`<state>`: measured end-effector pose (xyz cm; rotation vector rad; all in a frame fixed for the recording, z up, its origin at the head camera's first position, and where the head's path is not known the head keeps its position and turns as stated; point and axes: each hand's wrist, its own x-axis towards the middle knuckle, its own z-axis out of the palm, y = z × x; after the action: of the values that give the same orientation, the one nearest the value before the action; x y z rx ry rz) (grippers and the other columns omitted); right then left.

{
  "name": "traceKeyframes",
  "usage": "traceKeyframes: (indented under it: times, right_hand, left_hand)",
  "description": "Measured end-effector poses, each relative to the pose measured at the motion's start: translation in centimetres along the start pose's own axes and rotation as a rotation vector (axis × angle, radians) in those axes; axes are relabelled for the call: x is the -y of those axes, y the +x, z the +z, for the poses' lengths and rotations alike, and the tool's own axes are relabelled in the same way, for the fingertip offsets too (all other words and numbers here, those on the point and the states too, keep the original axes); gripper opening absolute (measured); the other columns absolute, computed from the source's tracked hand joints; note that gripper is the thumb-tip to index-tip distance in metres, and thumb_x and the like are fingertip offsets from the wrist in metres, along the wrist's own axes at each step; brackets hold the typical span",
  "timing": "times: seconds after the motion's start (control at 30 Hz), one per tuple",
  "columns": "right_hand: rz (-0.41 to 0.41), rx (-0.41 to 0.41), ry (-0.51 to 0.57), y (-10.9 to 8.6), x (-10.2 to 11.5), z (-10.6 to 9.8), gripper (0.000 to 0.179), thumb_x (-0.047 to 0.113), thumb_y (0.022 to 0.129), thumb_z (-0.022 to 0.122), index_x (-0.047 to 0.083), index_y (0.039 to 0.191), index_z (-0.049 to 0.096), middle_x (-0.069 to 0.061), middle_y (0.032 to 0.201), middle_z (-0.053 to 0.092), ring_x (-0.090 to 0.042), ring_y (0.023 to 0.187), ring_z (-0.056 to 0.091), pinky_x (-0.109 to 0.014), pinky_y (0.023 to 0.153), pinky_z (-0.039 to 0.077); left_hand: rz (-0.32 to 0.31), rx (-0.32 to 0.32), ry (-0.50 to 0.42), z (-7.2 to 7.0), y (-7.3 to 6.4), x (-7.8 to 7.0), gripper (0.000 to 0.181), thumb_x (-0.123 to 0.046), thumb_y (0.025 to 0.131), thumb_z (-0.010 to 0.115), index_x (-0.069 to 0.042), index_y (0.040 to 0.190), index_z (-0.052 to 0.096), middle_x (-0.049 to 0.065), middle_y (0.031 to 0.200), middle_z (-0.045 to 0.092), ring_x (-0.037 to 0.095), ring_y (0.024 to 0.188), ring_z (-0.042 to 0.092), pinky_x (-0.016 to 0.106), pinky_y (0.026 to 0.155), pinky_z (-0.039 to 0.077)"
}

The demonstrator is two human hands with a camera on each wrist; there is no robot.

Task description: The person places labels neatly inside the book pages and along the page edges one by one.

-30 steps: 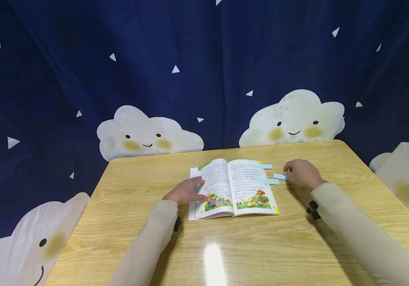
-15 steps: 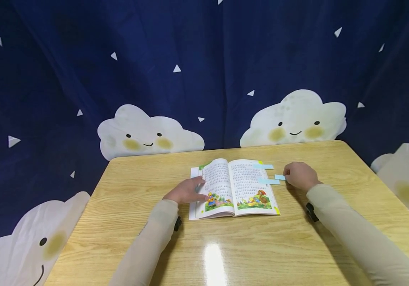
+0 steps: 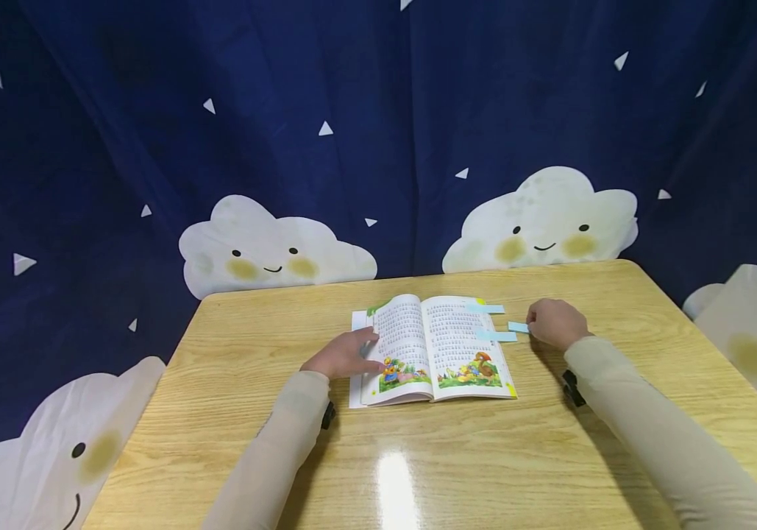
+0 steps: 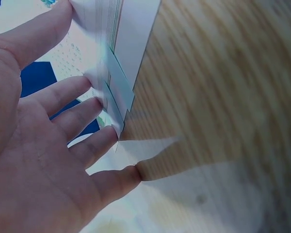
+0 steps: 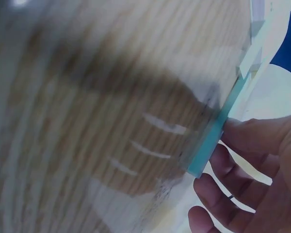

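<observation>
An open picture book (image 3: 438, 353) lies on the wooden table, text above coloured drawings on both pages. Two light blue sticky strips (image 3: 497, 336) stick out past its right edge. My left hand (image 3: 345, 355) rests at the left page's edge with its fingers spread, thumb on the page. In the left wrist view, more pale blue strips (image 4: 117, 80) show along the page edges by those fingertips. My right hand (image 3: 557, 324) is just right of the book, pinching a separate blue sticky strip (image 3: 518, 327). The right wrist view shows the thumb against this strip (image 5: 211, 141).
The wooden table (image 3: 252, 442) extends around the book on all sides. A dark blue curtain (image 3: 352, 88) with white triangles and smiling clouds hangs behind it. Black bands (image 3: 573, 388) sit at both wrists. Light glares off the tabletop near the front.
My right hand has drawn slightly left, its fingers closing in over the outer end of the blue strip. The left hand and the book stay where they were.
</observation>
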<state>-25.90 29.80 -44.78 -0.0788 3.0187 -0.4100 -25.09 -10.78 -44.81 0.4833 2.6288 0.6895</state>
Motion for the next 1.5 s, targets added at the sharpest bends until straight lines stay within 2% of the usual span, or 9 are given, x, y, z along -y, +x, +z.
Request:
traceKeyframes:
  times: [0.23,0.43,0.6,0.83,1.2,1.5]
  right_hand:
    - [0.011,-0.018,-0.015,0.01,0.39,0.14,0.023,0.004,0.089,0.048,0.011,0.073,0.063,-0.004,0.068,0.061,-0.018,0.060,0.049,-0.029,0.051,0.039]
    - [0.027,-0.050,-0.031,-0.03,0.58,0.16,0.018,0.006,0.089,0.055,0.010,0.078,0.068,-0.007,0.076,0.068,-0.021,0.063,0.057,-0.033,0.050,0.045]
    - [0.026,-0.047,-0.025,-0.11,0.52,0.30,0.018,0.005,0.089,0.054,0.010,0.079,0.069,-0.008,0.079,0.069,-0.021,0.066,0.058,-0.034,0.052,0.046]
    - [0.018,-0.044,-0.035,-0.04,0.30,0.49,0.017,0.006,0.089,0.056,0.010,0.080,0.069,-0.007,0.079,0.069,-0.021,0.064,0.057,-0.032,0.052,0.046]
    - [0.011,-0.070,-0.045,-0.02,0.25,0.31,0.013,0.008,0.089,0.060,0.011,0.079,0.069,-0.008,0.080,0.069,-0.023,0.067,0.060,-0.035,0.052,0.047]
    - [-0.001,-0.080,-0.049,0.05,0.20,0.49,0.018,0.006,0.089,0.056,0.011,0.073,0.064,-0.005,0.071,0.062,-0.020,0.062,0.053,-0.031,0.048,0.041]
  left_hand:
    - [0.008,-0.006,-0.001,0.03,0.04,0.13,0.069,-0.038,0.088,0.074,-0.012,0.147,0.049,0.008,0.163,0.033,0.029,0.152,0.028,0.045,0.126,0.026]
    - [0.012,-0.009,0.001,0.15,0.10,0.30,0.069,-0.038,0.088,0.075,-0.013,0.147,0.049,0.008,0.163,0.034,0.029,0.152,0.029,0.045,0.126,0.026]
    - [-0.009,0.004,-0.009,0.39,0.23,0.41,0.070,-0.039,0.088,0.074,-0.014,0.147,0.049,0.006,0.163,0.032,0.029,0.153,0.027,0.046,0.126,0.025]
    - [-0.022,0.002,-0.018,0.51,0.35,0.38,0.070,-0.040,0.087,0.074,-0.014,0.147,0.049,0.005,0.163,0.032,0.029,0.153,0.027,0.046,0.126,0.026]
    - [0.002,-0.001,0.017,0.32,0.27,0.19,0.070,-0.038,0.088,0.074,-0.012,0.147,0.048,0.007,0.163,0.032,0.029,0.152,0.028,0.044,0.126,0.027]
    - [0.001,-0.006,0.021,0.20,0.32,0.17,0.070,-0.039,0.088,0.074,-0.013,0.148,0.048,0.007,0.163,0.033,0.028,0.152,0.028,0.043,0.126,0.026]
